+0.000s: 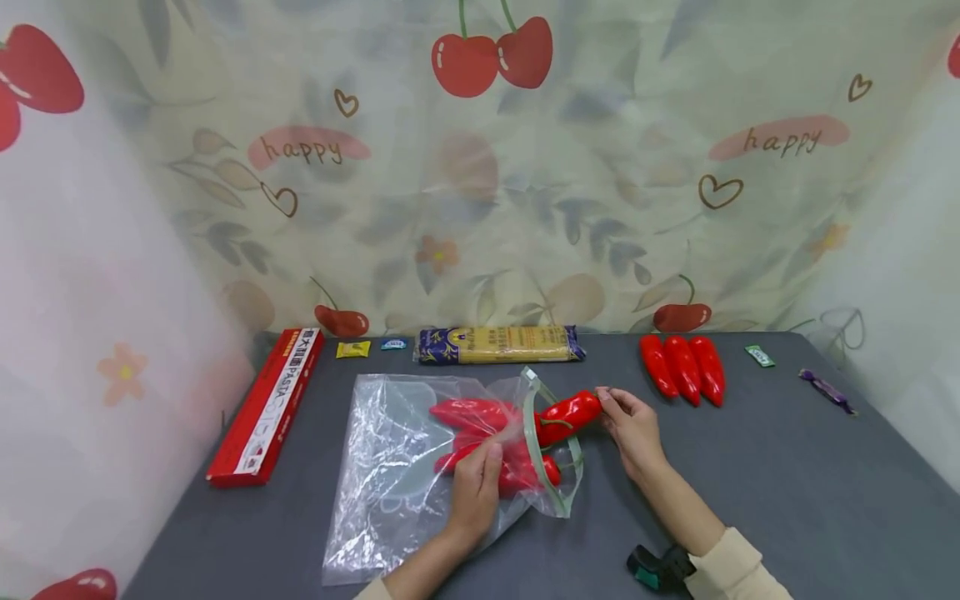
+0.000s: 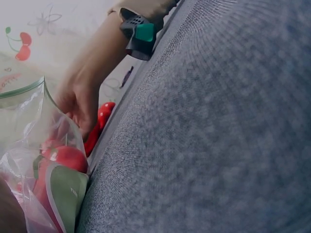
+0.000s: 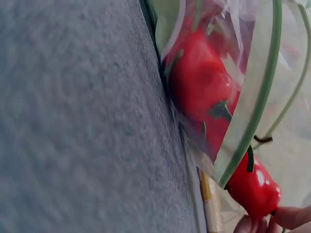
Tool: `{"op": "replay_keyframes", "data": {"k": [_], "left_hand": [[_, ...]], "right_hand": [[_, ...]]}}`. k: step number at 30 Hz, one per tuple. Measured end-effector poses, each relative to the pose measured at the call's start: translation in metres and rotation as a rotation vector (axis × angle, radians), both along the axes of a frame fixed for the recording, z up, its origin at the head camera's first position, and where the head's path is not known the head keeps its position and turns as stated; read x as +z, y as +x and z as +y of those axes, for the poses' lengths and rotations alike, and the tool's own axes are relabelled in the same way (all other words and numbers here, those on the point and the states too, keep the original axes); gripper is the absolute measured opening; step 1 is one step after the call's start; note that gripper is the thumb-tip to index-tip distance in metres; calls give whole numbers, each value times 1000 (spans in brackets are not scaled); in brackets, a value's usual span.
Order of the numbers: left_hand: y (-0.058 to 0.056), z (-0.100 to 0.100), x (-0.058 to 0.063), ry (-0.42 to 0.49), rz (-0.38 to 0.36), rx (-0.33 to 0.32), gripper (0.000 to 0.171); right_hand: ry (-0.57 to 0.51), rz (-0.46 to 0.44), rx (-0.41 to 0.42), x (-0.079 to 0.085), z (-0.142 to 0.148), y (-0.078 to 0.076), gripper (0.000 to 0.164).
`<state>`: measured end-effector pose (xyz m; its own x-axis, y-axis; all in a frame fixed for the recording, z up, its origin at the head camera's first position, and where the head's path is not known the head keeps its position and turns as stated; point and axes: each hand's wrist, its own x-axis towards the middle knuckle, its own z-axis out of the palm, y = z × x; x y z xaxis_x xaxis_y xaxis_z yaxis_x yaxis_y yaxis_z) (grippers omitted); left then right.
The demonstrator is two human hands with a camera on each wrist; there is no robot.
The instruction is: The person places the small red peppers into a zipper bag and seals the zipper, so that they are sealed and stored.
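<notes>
A clear zip bag with a pale green seal lies on the grey table, its mouth spread toward the right. Several red chili peppers are inside it. My left hand grips the bag's near side, thumb on top. With thumb and fingers my right hand pinches the end of another red pepper, which is partway through the bag's mouth. In the right wrist view that pepper sits between the fingertips and the green seal. The left wrist view shows only a dark edge of my left hand.
Three red peppers lie side by side at the back right. A pasta pack lies at the back, a red pasta box at the left. Small wrapped sweets and a purple-wrapped one lie near the edges.
</notes>
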<state>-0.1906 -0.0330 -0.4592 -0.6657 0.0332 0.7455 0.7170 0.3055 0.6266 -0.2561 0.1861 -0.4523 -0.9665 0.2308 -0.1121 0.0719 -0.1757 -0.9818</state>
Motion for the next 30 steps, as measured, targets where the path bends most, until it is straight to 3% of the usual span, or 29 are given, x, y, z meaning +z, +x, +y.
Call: {"op": "replay_keyframes", "data": {"k": [2,5,9,13,20,25,28,30], "left_hand": [[2,-1,6,-6,-10,9,28],[3,-1,8,-9,-20,18,27],[3,-1,8,8,-35,-7,28],[2,-1,6,23,-60,-55,27],[1,-5,6,63,-95,-105,23],[2,-6,8,73,-122,-120,24],[1,-4,5,71,-115,-107,24],[-3,-2,-5,77,-101,-108,24]], "right_hand": [[-31,9,36,-1,-2,1,20],[11,-5,108,-4,-10,4,14],[151,-21,208,-8,-23,5,25],[181,-7,244,-8,-23,2,39],[-7,47,162,0,21,-19,50],[-150,113,72,11,60,-37,38],[-154,131,1,18,80,-50,42],[-123,120,-46,21,89,-60,47]]}}
